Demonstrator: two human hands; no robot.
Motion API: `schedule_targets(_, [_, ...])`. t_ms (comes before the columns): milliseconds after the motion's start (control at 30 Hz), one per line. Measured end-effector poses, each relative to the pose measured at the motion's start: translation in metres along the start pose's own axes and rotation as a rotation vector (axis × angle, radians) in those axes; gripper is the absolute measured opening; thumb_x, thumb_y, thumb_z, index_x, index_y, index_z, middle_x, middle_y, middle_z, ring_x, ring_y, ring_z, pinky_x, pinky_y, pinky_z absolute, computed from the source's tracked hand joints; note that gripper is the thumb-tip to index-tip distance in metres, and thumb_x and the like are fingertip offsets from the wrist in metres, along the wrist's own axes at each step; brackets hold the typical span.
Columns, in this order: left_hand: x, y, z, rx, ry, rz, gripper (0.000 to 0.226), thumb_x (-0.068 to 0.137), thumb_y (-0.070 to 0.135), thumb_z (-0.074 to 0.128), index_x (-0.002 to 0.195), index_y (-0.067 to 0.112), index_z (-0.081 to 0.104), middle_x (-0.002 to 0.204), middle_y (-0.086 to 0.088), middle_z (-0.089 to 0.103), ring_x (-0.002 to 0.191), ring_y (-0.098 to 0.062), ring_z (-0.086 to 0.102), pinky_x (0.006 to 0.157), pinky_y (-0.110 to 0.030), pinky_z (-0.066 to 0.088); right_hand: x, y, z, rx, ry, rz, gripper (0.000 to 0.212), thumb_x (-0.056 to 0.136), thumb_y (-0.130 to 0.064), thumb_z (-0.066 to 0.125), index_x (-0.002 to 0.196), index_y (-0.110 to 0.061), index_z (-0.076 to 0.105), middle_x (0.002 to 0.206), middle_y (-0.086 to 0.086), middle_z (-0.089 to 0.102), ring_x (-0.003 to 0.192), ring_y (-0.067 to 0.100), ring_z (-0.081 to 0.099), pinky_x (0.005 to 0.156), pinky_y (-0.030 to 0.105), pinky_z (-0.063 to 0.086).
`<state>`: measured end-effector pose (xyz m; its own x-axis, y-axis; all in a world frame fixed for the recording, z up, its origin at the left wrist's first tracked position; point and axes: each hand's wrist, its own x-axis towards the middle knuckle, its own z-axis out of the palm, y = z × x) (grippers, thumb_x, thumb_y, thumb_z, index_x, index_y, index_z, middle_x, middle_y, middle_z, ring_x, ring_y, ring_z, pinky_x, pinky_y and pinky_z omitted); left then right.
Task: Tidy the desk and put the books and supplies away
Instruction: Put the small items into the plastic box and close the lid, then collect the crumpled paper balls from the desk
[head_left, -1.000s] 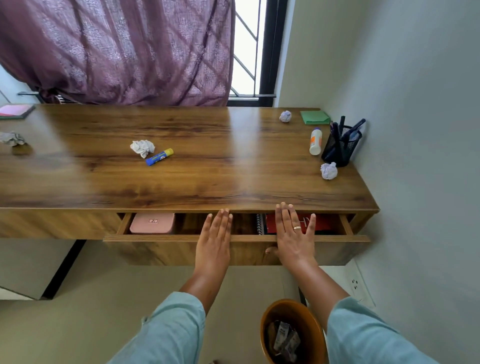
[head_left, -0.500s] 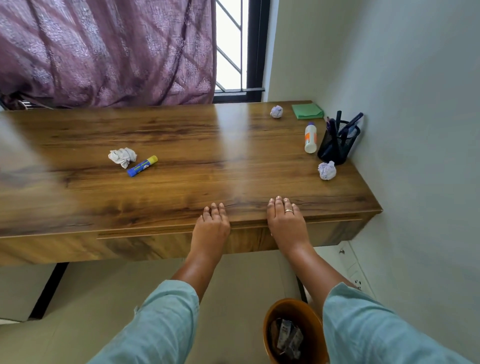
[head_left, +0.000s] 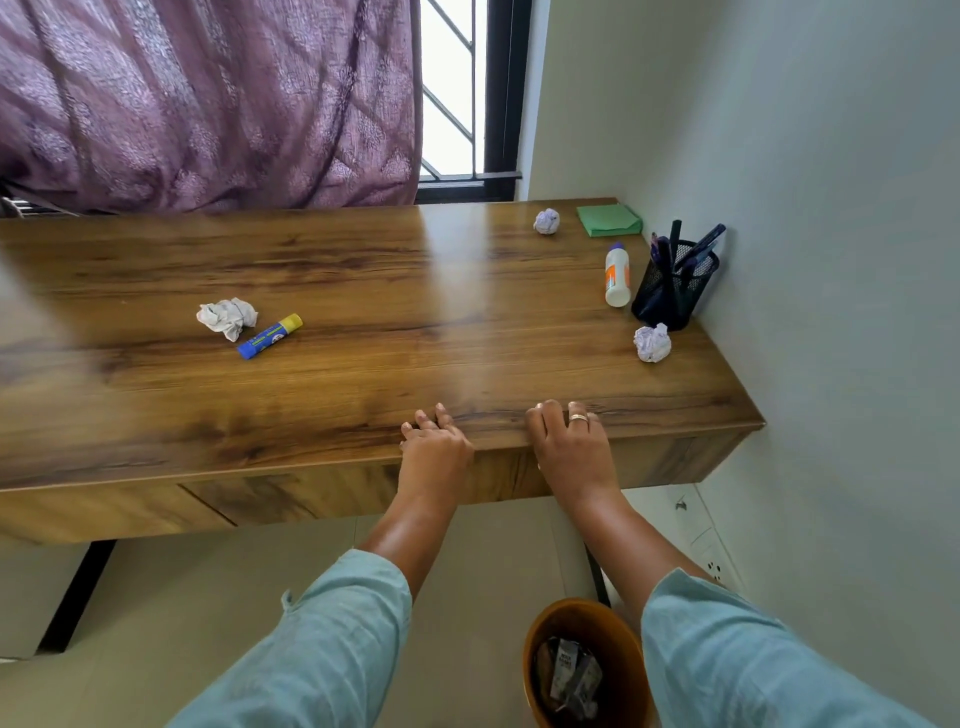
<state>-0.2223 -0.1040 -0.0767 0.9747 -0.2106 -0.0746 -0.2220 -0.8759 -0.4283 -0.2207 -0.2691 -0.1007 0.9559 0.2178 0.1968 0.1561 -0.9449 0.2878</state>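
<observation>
Head view, first voice: Where are the hands?

Second voice: Both are at the front edge of the bench (head_left: 363, 270). The left hand (head_left: 435, 453) and the right hand (head_left: 570, 447) (the one with a ring) lie with fingers loosely bent over that edge, grasping nothing. The heels of the hands appear to be against the drawer front (head_left: 311, 493), which looks flush and closed.

First voice: And what is there to put away?

Second voice: Well out on the bench beyond the left hand, a glue stick (head_left: 270, 336) lies on its side, just beside a crumpled paper (head_left: 227, 318). Over to the right, a second paper ball (head_left: 652, 343) sits just beside a mesh pen holder (head_left: 675, 293), with a glue bottle (head_left: 617, 275) upright near it. Farther back are a third paper ball (head_left: 546, 221) and a green pad (head_left: 609, 220).

First voice: How will they handle?

Second voice: I'd judge the glue stick light, stiff and apt to roll, so pinch it across the barrel near the middle. The paper balls are soft and weigh almost nothing, so any pinch will do. The orange waste bin (head_left: 576, 608) on the floor below the right hand looks the place for them. The bottle is smooth and easily tipped, so wrap the body, not the cap.
</observation>
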Motion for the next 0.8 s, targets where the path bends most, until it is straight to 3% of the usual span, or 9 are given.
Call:
schedule_targets(67, [-0.003, -0.009, -0.005, 0.058, 0.097, 0.015, 0.055, 0.08, -0.01, 0.039, 0.134, -0.005, 0.048, 0.118, -0.032, 0.059, 0.099, -0.032, 0.069, 0.087, -0.034, 0.054, 0.001, -0.001, -0.004, 0.006, -0.009, -0.001, 0.07, 0.051, -0.015, 0.086, 0.103, -0.007, 0.04, 0.093, 0.013, 0.06, 0.077, 0.031, 0.062, 0.062, 0.04, 0.054])
schedule_targets(167, [-0.009, -0.016, -0.003, -0.045, -0.013, 0.09, 0.056, 0.093, -0.012, 0.031, 0.146, -0.007, 0.015, 0.141, -0.036, 0.036, 0.124, -0.039, 0.051, 0.099, -0.04, 0.045, 0.005, 0.001, -0.017, 0.053, -0.076, 0.006, 0.072, 0.051, -0.019, 0.088, 0.103, -0.008, 0.04, 0.094, 0.012, 0.06, 0.076, 0.03, 0.061, 0.057, 0.037, 0.053])
schedule_targets(267, [-0.011, -0.019, -0.017, -0.106, -0.053, 0.054, 0.06, 0.093, -0.012, 0.032, 0.149, -0.001, 0.012, 0.146, -0.03, 0.033, 0.129, -0.037, 0.046, 0.099, -0.038, 0.046, 0.008, 0.009, -0.029, 0.155, -0.193, 0.002, 0.07, 0.077, -0.043, 0.072, 0.128, -0.011, 0.036, 0.125, 0.01, 0.046, 0.111, 0.03, 0.051, 0.086, 0.039, 0.051])
schedule_targets(300, [-0.012, -0.018, -0.022, -0.128, -0.073, 0.045, 0.061, 0.093, -0.012, 0.033, 0.149, -0.001, 0.013, 0.146, -0.028, 0.034, 0.13, -0.036, 0.046, 0.1, -0.037, 0.044, 0.009, 0.014, -0.032, 0.233, -0.244, 0.007, 0.075, 0.078, -0.053, 0.067, 0.133, -0.014, 0.035, 0.129, 0.008, 0.042, 0.117, 0.029, 0.046, 0.092, 0.039, 0.048])
schedule_targets(400, [-0.01, -0.017, -0.035, -0.208, -0.117, 0.014, 0.058, 0.092, -0.009, 0.042, 0.147, -0.001, 0.024, 0.139, -0.019, 0.049, 0.126, -0.03, 0.051, 0.093, -0.033, 0.048, 0.016, 0.03, -0.042, 0.431, -0.303, 0.081, 0.071, 0.076, -0.068, 0.058, 0.128, -0.021, 0.046, 0.126, 0.001, 0.046, 0.116, 0.022, 0.046, 0.092, 0.038, 0.047])
schedule_targets(467, [-0.006, -0.019, -0.042, -0.252, -0.132, 0.005, 0.045, 0.091, -0.004, 0.049, 0.135, 0.003, 0.047, 0.121, -0.008, 0.063, 0.11, -0.023, 0.061, 0.074, -0.028, 0.051, 0.019, 0.041, -0.042, 0.472, -0.252, 0.165, 0.058, 0.082, -0.061, 0.056, 0.125, -0.023, 0.051, 0.129, 0.0, 0.046, 0.118, 0.02, 0.044, 0.091, 0.036, 0.048])
schedule_targets(533, [-0.001, -0.02, -0.049, -0.316, -0.148, 0.009, 0.026, 0.092, 0.005, 0.05, 0.114, 0.01, 0.063, 0.105, -0.003, 0.066, 0.095, -0.019, 0.065, 0.065, -0.026, 0.048, 0.022, 0.051, -0.039, 0.48, -0.174, 0.296, 0.049, 0.087, -0.048, 0.059, 0.128, -0.023, 0.05, 0.134, 0.001, 0.042, 0.123, 0.022, 0.039, 0.092, 0.035, 0.047])
schedule_targets(667, [0.009, -0.012, -0.054, -0.473, -0.086, 0.05, 0.02, 0.093, 0.019, 0.051, 0.106, 0.015, 0.066, 0.096, -0.002, 0.065, 0.084, -0.017, 0.062, 0.063, -0.026, 0.047, 0.028, 0.066, -0.038, 0.462, -0.081, 0.553, 0.053, 0.088, -0.035, 0.061, 0.136, -0.021, 0.041, 0.145, 0.009, 0.03, 0.13, 0.03, 0.033, 0.096, 0.038, 0.046])
schedule_targets(800, [0.015, -0.011, -0.054, -0.594, -0.079, 0.123, 0.024, 0.091, 0.023, 0.05, 0.108, 0.018, 0.064, 0.108, -0.003, 0.064, 0.099, -0.022, 0.061, 0.073, -0.032, 0.048, 0.039, 0.082, -0.034, 0.436, -0.118, 0.679, 0.061, 0.088, -0.031, 0.061, 0.141, -0.026, 0.032, 0.15, 0.009, 0.02, 0.128, 0.034, 0.038, 0.092, 0.043, 0.047])
